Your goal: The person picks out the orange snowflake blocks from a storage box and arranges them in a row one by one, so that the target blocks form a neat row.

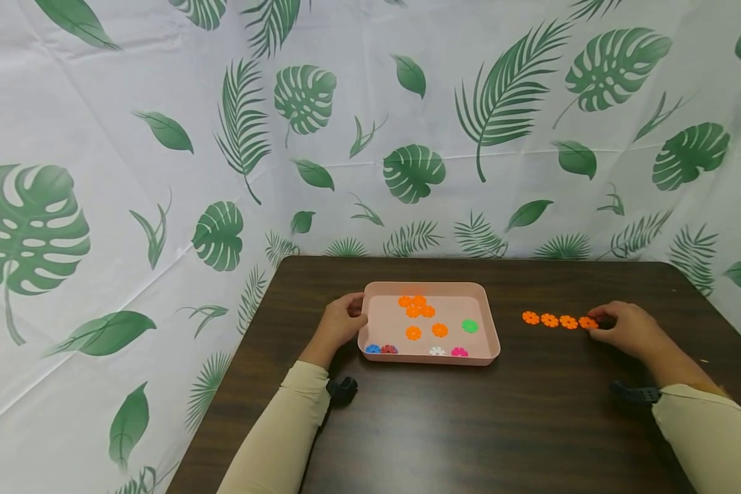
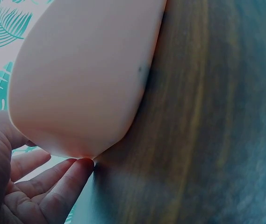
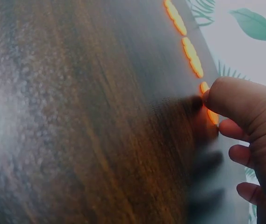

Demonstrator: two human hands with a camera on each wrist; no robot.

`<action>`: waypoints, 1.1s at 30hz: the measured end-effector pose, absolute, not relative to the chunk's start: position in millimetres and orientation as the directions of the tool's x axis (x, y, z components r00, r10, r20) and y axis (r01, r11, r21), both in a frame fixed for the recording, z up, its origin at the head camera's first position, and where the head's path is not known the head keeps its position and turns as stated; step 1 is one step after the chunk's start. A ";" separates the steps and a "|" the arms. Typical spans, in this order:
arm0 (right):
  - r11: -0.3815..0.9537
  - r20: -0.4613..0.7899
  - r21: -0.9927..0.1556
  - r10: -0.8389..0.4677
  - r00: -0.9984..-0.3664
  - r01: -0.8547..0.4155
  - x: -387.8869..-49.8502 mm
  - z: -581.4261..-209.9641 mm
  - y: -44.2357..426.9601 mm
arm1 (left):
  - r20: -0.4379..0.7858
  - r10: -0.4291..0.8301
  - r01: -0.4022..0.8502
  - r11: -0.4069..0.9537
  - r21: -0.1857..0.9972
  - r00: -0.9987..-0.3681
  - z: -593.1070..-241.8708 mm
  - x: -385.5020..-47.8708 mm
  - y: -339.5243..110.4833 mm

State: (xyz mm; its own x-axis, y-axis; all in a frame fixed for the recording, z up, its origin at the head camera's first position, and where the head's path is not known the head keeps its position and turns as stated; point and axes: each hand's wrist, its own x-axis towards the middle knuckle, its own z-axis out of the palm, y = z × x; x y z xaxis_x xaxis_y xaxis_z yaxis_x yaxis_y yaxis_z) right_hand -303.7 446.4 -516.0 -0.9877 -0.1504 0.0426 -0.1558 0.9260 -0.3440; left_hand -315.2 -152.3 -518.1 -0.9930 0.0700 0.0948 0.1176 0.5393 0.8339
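Note:
A pink rectangular tray (image 1: pixel 429 360) lies on the dark wooden table, with several orange flower-shaped discs (image 1: pixel 413 333) inside. A green disc (image 1: pixel 470 326) sits toward its right side; blue, red, white and magenta ones lie along the near wall, partly hidden. My left hand (image 1: pixel 339 321) holds the tray's left end, its fingertips against the outer wall in the left wrist view. To the tray's right, orange discs (image 1: pixel 549 320) form a row on the table. At that row's right end, my right hand (image 1: pixel 630 331) pinches an orange flower-shaped disc (image 3: pixel 212 115) between thumb and finger.
The brown table (image 1: pixel 420 425) reaches back to a white cloth (image 1: pixel 358 206) printed with green leaves. Dark bands (image 1: pixel 342 391) with small devices are worn at both wrists, and a cable runs along the left forearm.

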 end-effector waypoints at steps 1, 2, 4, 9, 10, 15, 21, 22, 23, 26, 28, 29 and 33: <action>0.926 0.044 -0.343 -0.150 -0.988 -0.156 -303.1 -515.5 446.1 | 0.092 0.066 0.114 0.539 0.835 -0.994 -518.0 -315.2 -152.0; 0.926 0.043 -0.344 -0.149 -0.988 -0.154 -302.6 -514.9 445.8 | 0.090 0.064 0.110 0.538 0.835 -0.994 -518.0 -315.3 -151.7; 0.925 0.041 -0.347 -0.148 -0.988 -0.153 -301.7 -513.6 445.1 | 0.085 0.059 0.103 0.539 0.836 -0.995 -517.7 -315.1 -151.3; 0.915 0.044 -0.371 -0.152 -0.987 -0.158 -301.1 -509.1 442.8 | 0.091 0.066 0.112 0.530 0.840 -0.994 -518.0 -314.3 -151.8; 0.913 0.045 -0.377 -0.154 -0.987 -0.159 -301.3 -508.1 442.4 | 0.095 0.068 0.117 0.527 0.842 -0.993 -518.0 -314.2 -152.0; 0.901 0.048 -0.398 -0.165 -0.985 -0.171 -303.5 -501.7 439.0 | 0.112 0.075 0.135 0.517 0.845 -0.991 -518.0 -314.2 -152.5; 0.889 0.095 -0.410 -0.182 -0.979 -0.205 -307.8 -489.4 426.1 | 0.101 0.069 0.122 0.524 0.843 -0.992 -517.7 -314.7 -151.6; 0.888 0.103 -0.410 -0.184 -0.977 -0.211 -308.6 -486.2 422.6 | 0.098 0.067 0.119 0.525 0.843 -0.993 -517.7 -314.6 -151.5; 0.886 0.109 -0.411 -0.185 -0.977 -0.213 -309.4 -482.8 418.7 | 0.095 0.066 0.115 0.525 0.844 -0.993 -517.8 -314.7 -151.3; 0.880 0.115 -0.418 -0.196 -0.974 -0.227 -311.8 -472.1 406.5 | 0.092 0.066 0.113 0.526 0.843 -0.994 -517.8 -314.6 -151.0; 0.874 0.129 -0.420 -0.210 -0.969 -0.245 -314.1 -466.1 398.9 | 0.090 0.064 0.110 0.528 0.842 -0.994 -517.5 -314.6 -150.8; 0.870 0.140 -0.422 -0.215 -0.967 -0.255 -315.3 -463.4 394.6 | 0.089 0.064 0.110 0.529 0.841 -0.994 -517.2 -314.7 -150.7; 0.857 0.196 -0.411 -0.250 -0.948 -0.311 -321.2 -454.6 376.4 | 0.094 0.068 0.115 0.531 0.839 -0.993 -515.9 -315.1 -150.9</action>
